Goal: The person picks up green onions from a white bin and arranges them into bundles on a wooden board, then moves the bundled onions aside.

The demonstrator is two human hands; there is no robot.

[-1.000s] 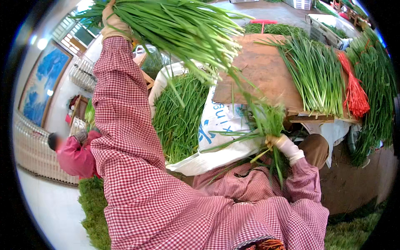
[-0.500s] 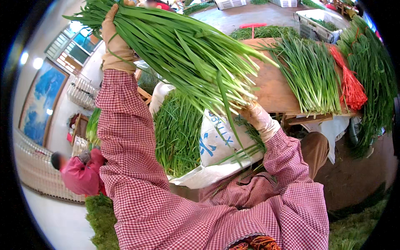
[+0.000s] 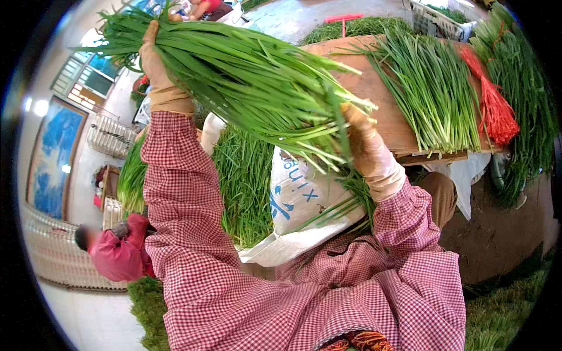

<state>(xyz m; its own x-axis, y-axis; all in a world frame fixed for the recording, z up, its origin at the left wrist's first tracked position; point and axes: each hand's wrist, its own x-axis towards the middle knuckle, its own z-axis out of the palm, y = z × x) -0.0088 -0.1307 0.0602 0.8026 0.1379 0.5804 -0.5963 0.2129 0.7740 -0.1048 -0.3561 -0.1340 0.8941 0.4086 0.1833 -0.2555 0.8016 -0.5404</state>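
Observation:
A thick bunch of garlic chives [image 3: 246, 76] slants across the space before me, leafy tips at upper left and pale stem ends at right. My left hand [image 3: 153, 67], in a tan glove, is closed round the leafy end. At the stem ends, my gloved right hand [image 3: 369, 143] has its fingers bent onto the outer stems; the leaves partly hide what they pinch. Several loose leaves hang below that hand. Beneath the bunch lie a heap of chives [image 3: 243, 187] and a white sack [image 3: 304, 196] with blue print.
On the wooden board [image 3: 389, 120] at right lie a spread row of chives [image 3: 436, 96] and red ties [image 3: 494, 111]. Darker greens [image 3: 521, 105] hang beyond them. White crates [image 3: 430, 23] stand far back. A person in pink [image 3: 120, 251] crouches at left.
My right hand has moved up against the stem ends, its fingers now higher on them. The bunch lies a little flatter, still held in my left hand. The view has shifted slightly.

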